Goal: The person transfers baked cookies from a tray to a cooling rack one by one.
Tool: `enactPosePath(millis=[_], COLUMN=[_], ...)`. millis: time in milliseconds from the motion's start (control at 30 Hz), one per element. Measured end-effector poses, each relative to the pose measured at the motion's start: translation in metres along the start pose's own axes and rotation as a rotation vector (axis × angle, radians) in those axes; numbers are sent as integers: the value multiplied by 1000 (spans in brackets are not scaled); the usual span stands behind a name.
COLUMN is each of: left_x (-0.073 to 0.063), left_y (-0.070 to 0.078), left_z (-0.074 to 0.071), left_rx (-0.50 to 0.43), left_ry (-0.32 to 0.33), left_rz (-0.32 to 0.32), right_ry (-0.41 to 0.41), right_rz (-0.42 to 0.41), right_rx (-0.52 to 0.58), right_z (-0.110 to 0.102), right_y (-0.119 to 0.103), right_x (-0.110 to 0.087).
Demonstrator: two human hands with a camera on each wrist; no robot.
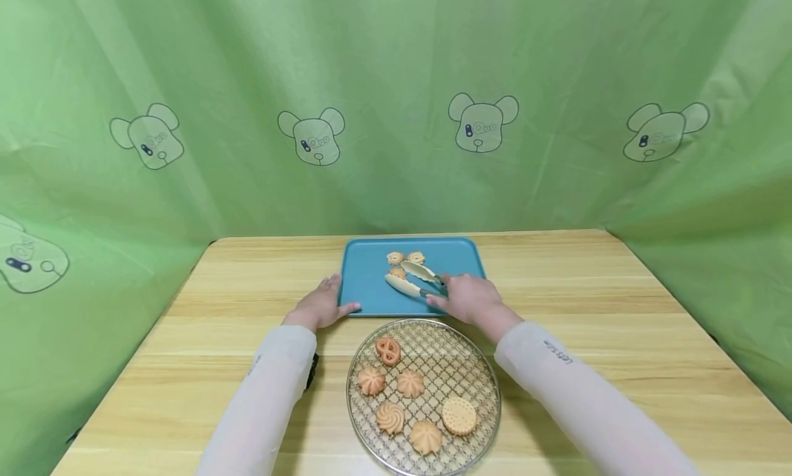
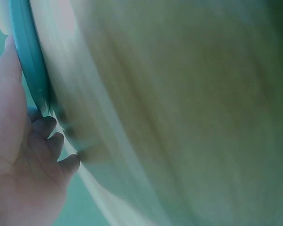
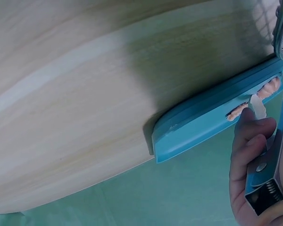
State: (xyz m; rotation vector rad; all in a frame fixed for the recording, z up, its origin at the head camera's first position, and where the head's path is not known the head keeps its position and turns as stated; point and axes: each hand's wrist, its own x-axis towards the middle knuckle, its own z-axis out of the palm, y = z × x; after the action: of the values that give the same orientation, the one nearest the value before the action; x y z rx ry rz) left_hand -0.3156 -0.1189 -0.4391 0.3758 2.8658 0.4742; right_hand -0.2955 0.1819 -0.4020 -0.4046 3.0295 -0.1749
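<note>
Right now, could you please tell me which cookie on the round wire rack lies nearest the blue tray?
The pretzel-shaped cookie, at the far left part of the wire rack; the other five cookies are round and farther from the blue tray.

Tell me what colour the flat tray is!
The tray is blue, slightly greenish, seen best in the head view.

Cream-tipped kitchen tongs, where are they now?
In the head view, the tongs are in the right hand, over the blue rectangular tray, open on either side of the nearest small golden-brown cookie.
</note>
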Motion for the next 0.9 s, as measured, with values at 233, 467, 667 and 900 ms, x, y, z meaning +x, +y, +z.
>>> enactPosePath(millis=[233, 467, 667, 900], left_x=[0, -1, 0, 0], left_y=[0, 1, 1, -1], left_z=[0, -2, -1, 0], left_rx=[3, -3, -6, -8], left_ry=[11, 6, -1, 1], left_rz=[8, -1, -7, -7], right_ry=[-12, 4, 7, 37], right_rz=[11, -5, -7, -36], right_rx=[27, 9, 9, 21], right_z=[-3, -2, -1, -1], right_y=[-1, 0, 2, 8], right_x=[-3, -3, -5, -7])
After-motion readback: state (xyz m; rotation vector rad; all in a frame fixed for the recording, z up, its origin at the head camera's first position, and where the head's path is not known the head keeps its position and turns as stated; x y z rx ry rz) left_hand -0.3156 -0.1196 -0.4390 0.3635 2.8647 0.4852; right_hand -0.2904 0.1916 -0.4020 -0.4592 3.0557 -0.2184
